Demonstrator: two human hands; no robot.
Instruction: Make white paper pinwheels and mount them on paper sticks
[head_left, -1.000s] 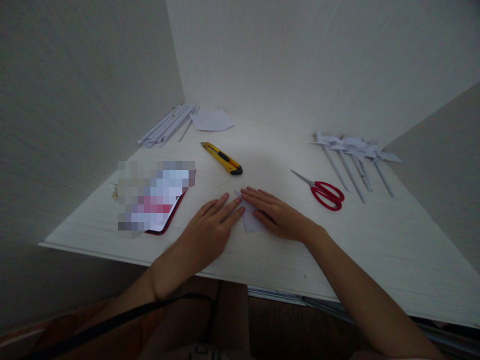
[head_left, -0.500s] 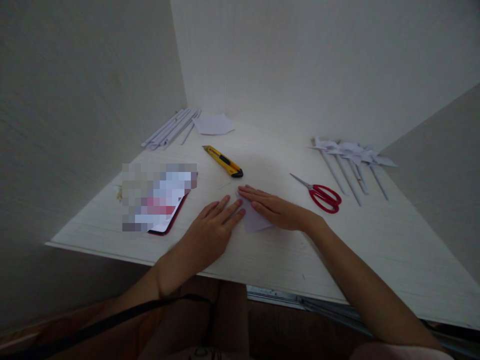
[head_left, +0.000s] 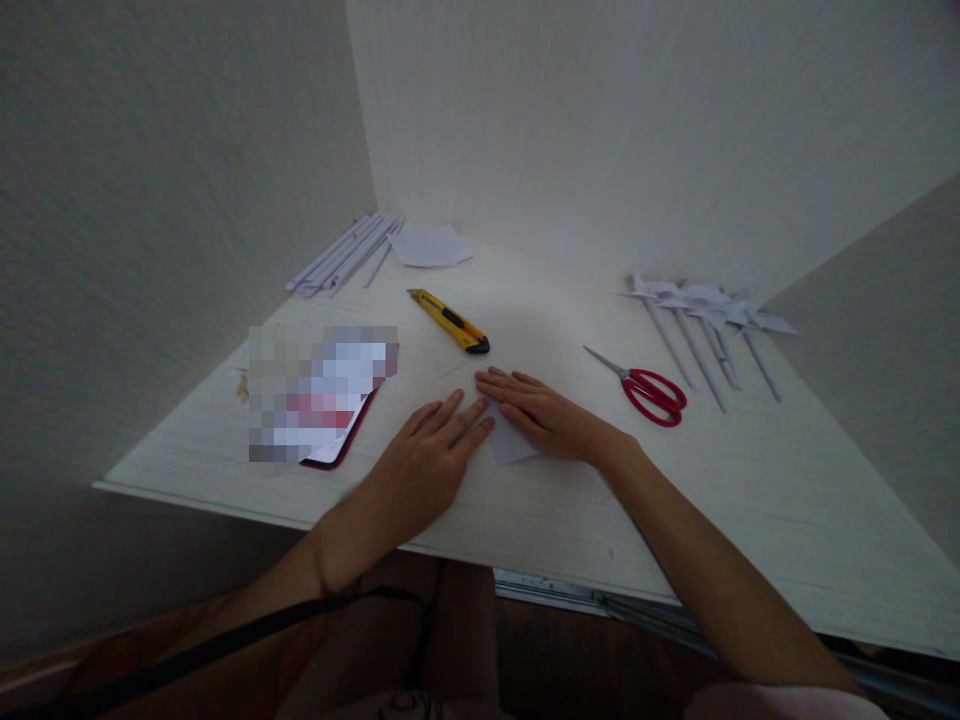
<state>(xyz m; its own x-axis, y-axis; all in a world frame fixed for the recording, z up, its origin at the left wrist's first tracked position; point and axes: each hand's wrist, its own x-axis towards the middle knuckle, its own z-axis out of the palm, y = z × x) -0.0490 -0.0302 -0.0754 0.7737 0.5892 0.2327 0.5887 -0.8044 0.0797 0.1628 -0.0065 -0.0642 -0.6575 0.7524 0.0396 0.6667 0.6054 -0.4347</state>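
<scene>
The fingers (head_left: 510, 390) of the right hand (head_left: 559, 420) lay straight and close together, flat over a small sheet of paper (head_left: 514, 443) and gripping nothing. The left hand (head_left: 424, 460) had its fingers loosely spread, also without a grip, their tips at the paper's left edge. The paper sat on the tabletop (head_left: 525, 520) directly beneath the right hand, the nearer of the two (the paper's long axis could not be told, so much was covered). A yellow cutter (head_left: 450, 322) lay beyond the fingertips; red-handled scissors (head_left: 628, 377) lay off to the right.
</scene>
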